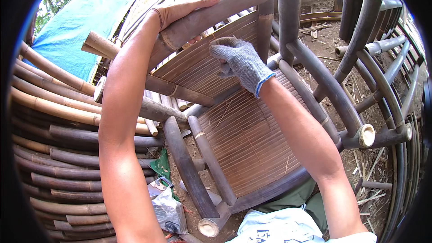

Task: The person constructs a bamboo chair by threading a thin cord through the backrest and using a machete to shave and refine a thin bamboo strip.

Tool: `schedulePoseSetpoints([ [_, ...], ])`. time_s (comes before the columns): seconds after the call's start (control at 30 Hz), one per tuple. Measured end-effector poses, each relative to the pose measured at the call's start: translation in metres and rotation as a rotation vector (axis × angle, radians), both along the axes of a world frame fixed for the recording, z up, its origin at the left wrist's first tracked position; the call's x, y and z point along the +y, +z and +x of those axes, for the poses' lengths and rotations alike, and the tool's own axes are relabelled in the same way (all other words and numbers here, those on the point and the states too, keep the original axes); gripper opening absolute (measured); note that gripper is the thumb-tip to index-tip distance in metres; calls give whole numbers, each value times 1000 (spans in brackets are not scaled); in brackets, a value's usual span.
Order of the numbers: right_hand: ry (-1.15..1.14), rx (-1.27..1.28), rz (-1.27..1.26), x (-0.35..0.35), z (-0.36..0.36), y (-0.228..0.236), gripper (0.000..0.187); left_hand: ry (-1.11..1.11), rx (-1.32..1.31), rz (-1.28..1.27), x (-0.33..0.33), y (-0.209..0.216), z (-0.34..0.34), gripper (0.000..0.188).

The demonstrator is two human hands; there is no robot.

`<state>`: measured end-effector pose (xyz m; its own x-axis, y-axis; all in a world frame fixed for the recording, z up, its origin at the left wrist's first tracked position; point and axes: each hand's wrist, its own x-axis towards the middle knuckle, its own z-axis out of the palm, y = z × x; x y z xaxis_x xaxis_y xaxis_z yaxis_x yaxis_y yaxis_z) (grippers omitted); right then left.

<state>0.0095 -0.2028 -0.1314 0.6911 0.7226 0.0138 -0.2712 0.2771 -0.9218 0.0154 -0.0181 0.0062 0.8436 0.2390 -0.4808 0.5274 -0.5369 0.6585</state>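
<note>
A dark bamboo chair (252,144) with a slatted seat and a slatted backrest (198,69) stands before me. My left hand (182,11), bare, wraps over the thick top rail (229,9) of the backrest; some of its fingertips show below the rail. My right hand (240,60) wears a grey knitted glove with a blue cuff and is closed in front of the backrest slats. A brownish patch shows at its fingers; whether this is a held piece or the soiled glove is unclear.
Long bamboo poles (76,171) are stacked at left, under a blue tarp (90,22) farther back. A handsaw (157,186) and a clear plastic bag (168,211) lie left of the chair. Another dark bamboo frame (378,63) stands at right, with scraps on the dirt floor.
</note>
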Motion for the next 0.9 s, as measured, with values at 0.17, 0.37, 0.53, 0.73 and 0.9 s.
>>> schedulePoseSetpoints([
  [0.17,-63,189,102,26,-14,6,31,-3,5,-89,3,-2,1,73],
  [0.37,82,472,122,26,-11,15,37,-45,-47,-45,5,-7,2,75],
  [0.53,35,305,148,38,-17,19,31,29,-120,130,-4,-3,0,78],
  [0.73,-175,143,80,14,-32,-3,26,73,-90,253,-9,-3,-9,84],
  [0.9,2,143,671,20,-14,-24,22,12,-134,152,-9,-7,-2,82],
])
